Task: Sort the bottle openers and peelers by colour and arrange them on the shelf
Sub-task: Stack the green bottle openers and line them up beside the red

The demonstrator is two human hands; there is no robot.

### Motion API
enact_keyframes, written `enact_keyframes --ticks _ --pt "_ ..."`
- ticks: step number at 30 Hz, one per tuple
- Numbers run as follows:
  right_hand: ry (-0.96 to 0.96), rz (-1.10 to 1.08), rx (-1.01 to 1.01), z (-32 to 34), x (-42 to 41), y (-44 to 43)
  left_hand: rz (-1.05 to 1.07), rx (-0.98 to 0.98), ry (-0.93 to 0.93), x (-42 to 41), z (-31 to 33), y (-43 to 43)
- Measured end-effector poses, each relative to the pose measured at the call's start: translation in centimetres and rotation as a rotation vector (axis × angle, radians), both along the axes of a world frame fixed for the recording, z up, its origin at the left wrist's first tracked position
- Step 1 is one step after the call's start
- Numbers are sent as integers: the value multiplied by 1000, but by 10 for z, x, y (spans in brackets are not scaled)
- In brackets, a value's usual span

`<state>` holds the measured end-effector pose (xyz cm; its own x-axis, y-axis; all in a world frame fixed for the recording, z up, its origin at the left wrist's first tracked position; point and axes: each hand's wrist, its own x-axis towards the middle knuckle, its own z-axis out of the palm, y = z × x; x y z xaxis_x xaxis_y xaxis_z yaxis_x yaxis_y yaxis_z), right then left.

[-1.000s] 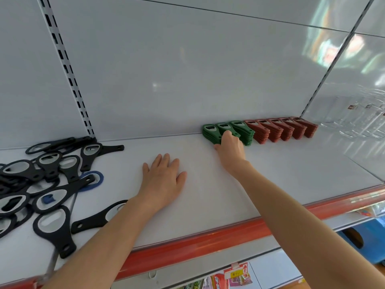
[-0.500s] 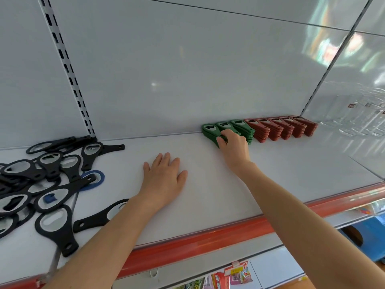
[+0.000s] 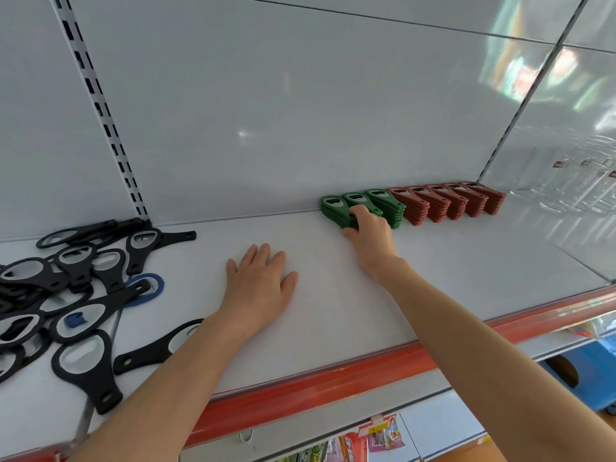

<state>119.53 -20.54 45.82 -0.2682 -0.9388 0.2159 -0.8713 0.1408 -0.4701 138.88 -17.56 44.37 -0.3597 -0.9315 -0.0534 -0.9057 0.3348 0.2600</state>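
Three stacks of green bottle openers (image 3: 333, 208) stand in a row against the back panel, with several stacks of red openers (image 3: 443, 203) continuing to their right. My right hand (image 3: 370, 235) grips the front ends of the leftmost and middle green stacks, fingers on top, thumb at the near side. My left hand (image 3: 258, 285) lies flat, palm down, fingers apart, on the white shelf (image 3: 333, 295). A loose pile of black openers (image 3: 76, 295) covers the shelf's left part, with a blue one (image 3: 150, 288) partly buried under it.
A slotted metal upright (image 3: 106, 128) runs up the back panel at left. The shelf's front edge carries an orange-red price strip (image 3: 333, 381). Clear plastic items (image 3: 573, 191) sit far right. Packaged goods (image 3: 366, 441) and a blue bin (image 3: 593, 375) are below.
My right hand has slid slightly left and forward along the green stacks, fingers now curled over the leftmost two. My left hand has stayed flat in place.
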Motion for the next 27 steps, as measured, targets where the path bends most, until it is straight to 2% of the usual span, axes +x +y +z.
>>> enact_keyframes --ticks 8,27 --pt "-4 -17 -140 -1 1 -2 -1 -1 -2 0 1 1" --pt "38 3 -86 1 -3 -5 4 -1 19 0 1 2"
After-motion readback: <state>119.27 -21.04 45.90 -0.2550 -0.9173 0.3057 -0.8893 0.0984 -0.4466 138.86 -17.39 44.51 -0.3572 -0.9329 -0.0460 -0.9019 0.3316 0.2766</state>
